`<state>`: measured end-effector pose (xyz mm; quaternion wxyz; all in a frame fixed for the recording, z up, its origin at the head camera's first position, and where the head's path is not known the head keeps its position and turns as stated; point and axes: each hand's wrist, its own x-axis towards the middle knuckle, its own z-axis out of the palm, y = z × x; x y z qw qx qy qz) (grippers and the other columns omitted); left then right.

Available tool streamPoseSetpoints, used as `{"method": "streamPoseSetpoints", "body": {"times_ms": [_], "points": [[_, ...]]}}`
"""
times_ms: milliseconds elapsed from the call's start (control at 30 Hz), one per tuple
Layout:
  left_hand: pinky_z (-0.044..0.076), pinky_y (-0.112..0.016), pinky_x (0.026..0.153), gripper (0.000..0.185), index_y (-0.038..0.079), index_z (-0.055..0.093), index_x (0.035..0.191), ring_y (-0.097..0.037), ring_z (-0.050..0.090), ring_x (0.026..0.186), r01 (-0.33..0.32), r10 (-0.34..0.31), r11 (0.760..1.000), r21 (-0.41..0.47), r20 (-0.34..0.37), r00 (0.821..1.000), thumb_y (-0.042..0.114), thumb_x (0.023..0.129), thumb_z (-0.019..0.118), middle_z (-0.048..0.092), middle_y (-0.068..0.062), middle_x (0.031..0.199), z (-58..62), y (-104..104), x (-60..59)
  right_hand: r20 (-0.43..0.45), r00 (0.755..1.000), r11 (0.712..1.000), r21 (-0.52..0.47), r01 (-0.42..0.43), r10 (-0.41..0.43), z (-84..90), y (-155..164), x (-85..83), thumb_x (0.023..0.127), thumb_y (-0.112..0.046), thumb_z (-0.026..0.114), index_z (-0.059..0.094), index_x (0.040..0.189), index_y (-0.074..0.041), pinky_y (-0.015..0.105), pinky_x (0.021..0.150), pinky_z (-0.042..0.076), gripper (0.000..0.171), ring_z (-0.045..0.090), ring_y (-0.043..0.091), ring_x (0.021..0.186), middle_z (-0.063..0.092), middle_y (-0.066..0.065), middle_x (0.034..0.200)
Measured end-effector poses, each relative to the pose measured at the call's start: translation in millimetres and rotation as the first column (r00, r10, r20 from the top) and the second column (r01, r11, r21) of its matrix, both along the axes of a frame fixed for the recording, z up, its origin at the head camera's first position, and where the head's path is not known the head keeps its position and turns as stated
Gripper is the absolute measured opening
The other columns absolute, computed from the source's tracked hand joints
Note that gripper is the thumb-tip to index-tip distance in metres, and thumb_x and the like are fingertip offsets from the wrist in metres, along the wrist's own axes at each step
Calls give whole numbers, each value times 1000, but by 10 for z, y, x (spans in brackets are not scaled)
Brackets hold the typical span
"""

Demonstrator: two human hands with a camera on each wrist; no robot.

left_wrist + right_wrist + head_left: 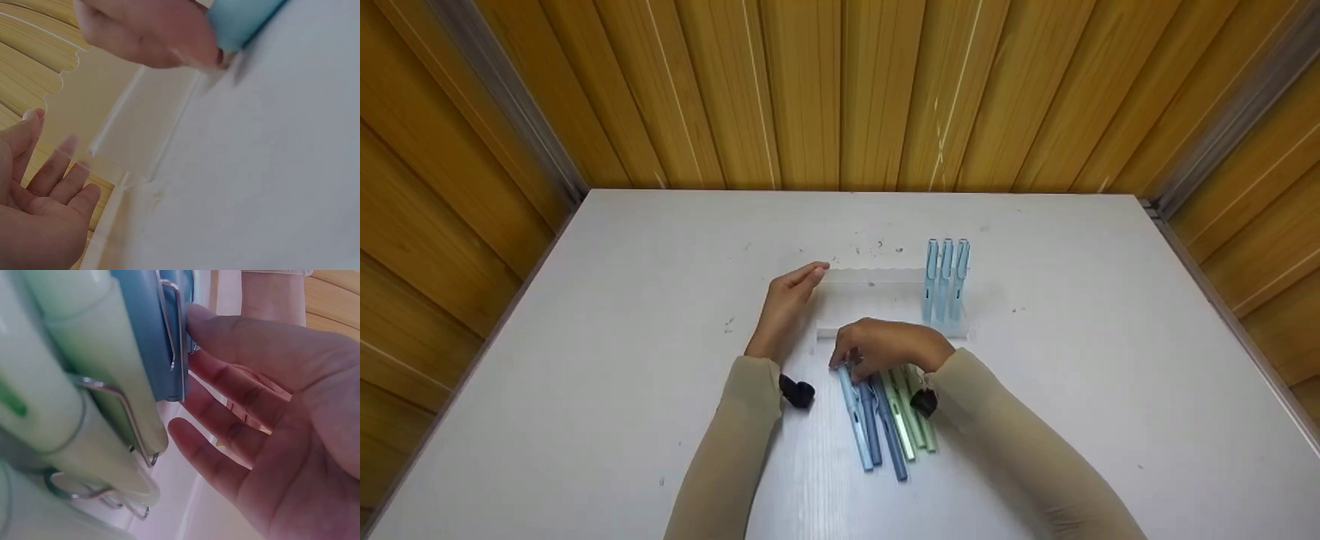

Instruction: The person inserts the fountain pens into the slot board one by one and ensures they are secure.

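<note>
The right hand [885, 346] pinches the far tip of the light-blue pen [855, 420] in the desk [585, 375] row, its length running toward the person; the left hand [787, 304], fingers straight, steadies the clear rack [877, 279] just beyond.

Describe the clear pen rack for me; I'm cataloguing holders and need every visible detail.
The pen rack looks like clear plastic: a scalloped back rail and a lower front rail, lying flat mid-table. Three light blue pens rest across its right end; the other slots are bare. The left hand touches its left end with straight fingers.
</note>
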<state>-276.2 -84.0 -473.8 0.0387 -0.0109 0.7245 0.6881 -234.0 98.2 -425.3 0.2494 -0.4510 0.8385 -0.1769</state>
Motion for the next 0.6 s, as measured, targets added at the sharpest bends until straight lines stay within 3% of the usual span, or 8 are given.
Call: {"method": "streamPoseSetpoints", "body": {"times_ms": [167, 400, 600], "points": [[37, -36, 112, 32, 21, 70, 118, -14, 48, 132, -1, 1, 1000, 10, 15, 1000, 39, 93, 63, 60, 4, 133, 5, -2, 7, 11, 1000, 999, 45, 28, -29, -4, -36, -10, 79, -4, 76, 73, 109, -7, 27, 85, 53, 30, 64, 16, 94, 69, 6, 106], [37, -37, 112, 32, 20, 70, 118, -14, 49, 131, -1, 1, 1000, 23, -22, 1000, 38, 93, 63, 61, 3, 132, 19, -6, 25, 38, 997, 997, 23, 71, -72, -35, -48, -45, 78, -4, 78, 75, 101, -8, 26, 82, 53, 23, 64, 13, 88, 71, 4, 100], [38, -35, 111, 31, 19, 70, 118, -13, 49, 130, 2, -2, 1000, 14, -23, 1000, 37, 93, 62, 61, 4, 131, 9, -2, 23, 44, 997, 998, 3, 57, -57, -56, -36, -59, 79, -6, 77, 76, 97, -10, 23, 80, 53, 18, 62, 8, 83, 72, 2, 96]]}}
